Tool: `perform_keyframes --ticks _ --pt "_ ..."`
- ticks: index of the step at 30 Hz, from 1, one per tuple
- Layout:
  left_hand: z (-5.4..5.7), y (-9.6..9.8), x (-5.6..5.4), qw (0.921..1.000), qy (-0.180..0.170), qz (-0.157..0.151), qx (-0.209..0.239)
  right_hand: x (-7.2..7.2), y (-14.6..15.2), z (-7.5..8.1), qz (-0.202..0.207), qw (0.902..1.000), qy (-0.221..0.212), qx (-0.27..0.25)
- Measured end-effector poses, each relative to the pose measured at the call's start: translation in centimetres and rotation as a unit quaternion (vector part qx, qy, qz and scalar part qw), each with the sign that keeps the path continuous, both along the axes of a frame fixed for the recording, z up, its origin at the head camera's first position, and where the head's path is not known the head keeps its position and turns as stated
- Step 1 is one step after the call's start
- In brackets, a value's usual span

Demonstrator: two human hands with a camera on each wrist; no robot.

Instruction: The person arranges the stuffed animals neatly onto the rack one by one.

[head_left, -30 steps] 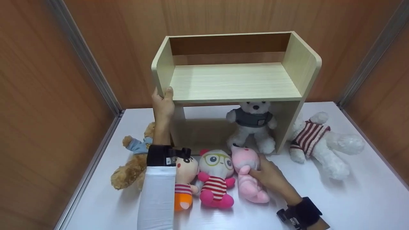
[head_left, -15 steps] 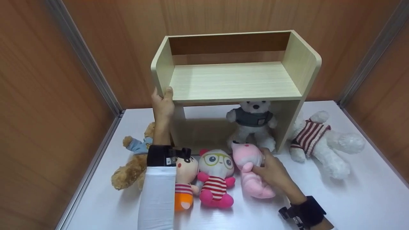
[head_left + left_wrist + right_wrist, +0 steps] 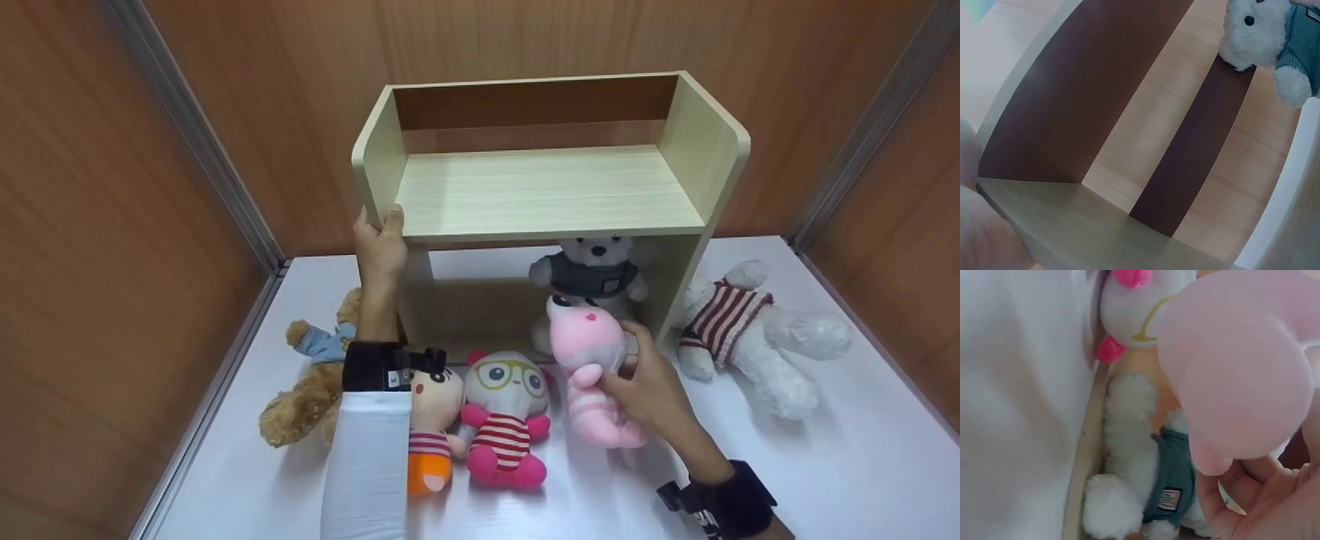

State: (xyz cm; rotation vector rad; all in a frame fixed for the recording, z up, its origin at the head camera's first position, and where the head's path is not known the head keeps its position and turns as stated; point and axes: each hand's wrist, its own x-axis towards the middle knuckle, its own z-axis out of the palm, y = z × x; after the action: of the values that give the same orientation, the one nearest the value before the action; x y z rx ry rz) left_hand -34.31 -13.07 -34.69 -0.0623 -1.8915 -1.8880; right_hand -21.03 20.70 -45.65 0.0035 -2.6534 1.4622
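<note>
My left hand [image 3: 381, 251] grips the left side panel of a pale wooden shelf [image 3: 547, 191], its thumb over the front edge; in the left wrist view only part of that hand [image 3: 988, 230] shows. My right hand [image 3: 651, 386] holds a pink plush toy [image 3: 585, 337] around its neck and side, upright before the lower compartment. The plush's body fills much of the right wrist view. Inside that compartment, at the right, a white teddy bear [image 3: 589, 274] in a grey-green top sits upright, its legs partly hidden behind the pink plush.
A panda plush [image 3: 506, 442] with yellow glasses and a doll [image 3: 431, 450] in orange shorts lie before the shelf. The left forearm partly covers a brown teddy bear [image 3: 300, 405]. A white plush [image 3: 727, 322] in a striped shirt lies right of the shelf on the white table [image 3: 847, 435].
The right hand has lifted the pink plush off the table and moved it toward the lower compartment, in front of the seated bear. The left hand has stayed on the shelf panel.
</note>
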Motion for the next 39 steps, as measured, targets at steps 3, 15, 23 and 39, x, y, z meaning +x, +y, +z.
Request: perform_keyframes --ticks 3,15,23,39 --pt "0.1 0.0 0.1 1.0 -0.006 0.001 0.001 0.3 -0.1 0.7 -0.001 0.9995 0.021 -0.022" --pt "-0.1 -0.1 -0.1 0.9999 0.004 -0.008 0.012 1.0 -0.6 4.6 -0.021 0.9822 0.184 -0.034" --pt "0.0 0.1 -0.4 0.9999 0.007 -0.009 0.002 0.4 -0.6 7.3 -0.042 0.9634 0.255 -0.07" --pt "-0.1 0.0 -0.2 0.9999 -0.015 -0.008 0.003 -1.9 -0.6 11.3 -0.043 0.915 0.371 -0.152"
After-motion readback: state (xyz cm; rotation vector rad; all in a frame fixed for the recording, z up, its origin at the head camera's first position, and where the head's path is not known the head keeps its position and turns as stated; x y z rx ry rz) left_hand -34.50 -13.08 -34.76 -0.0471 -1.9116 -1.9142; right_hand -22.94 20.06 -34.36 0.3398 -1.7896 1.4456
